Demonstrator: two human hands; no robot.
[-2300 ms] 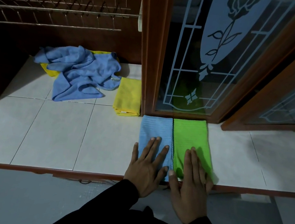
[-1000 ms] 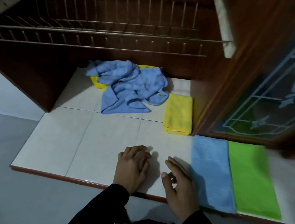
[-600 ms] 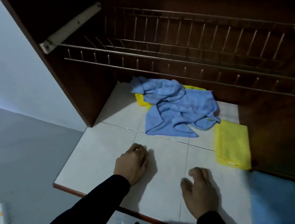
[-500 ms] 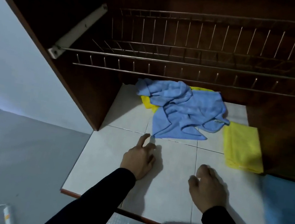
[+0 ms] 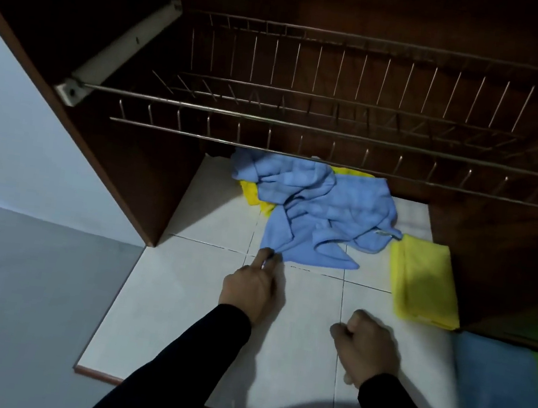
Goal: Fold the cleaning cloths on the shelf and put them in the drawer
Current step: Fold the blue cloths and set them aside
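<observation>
Near the bottom right, the right hand [image 5: 365, 350] sits curled into a loose fist on the tiled shelf [image 5: 175, 322], holding nothing. Mid-frame, the left hand [image 5: 249, 291] pinches the near corner of the crumpled blue cloth [image 5: 321, 216]. Folded yellow cloth [image 5: 422, 280] lies just right of it, wire rack [image 5: 326, 108] above.

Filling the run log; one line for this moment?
left hand: pinching crumpled blue cloth corner | right hand: fisted, empty | folded yellow cloth: beside
</observation>
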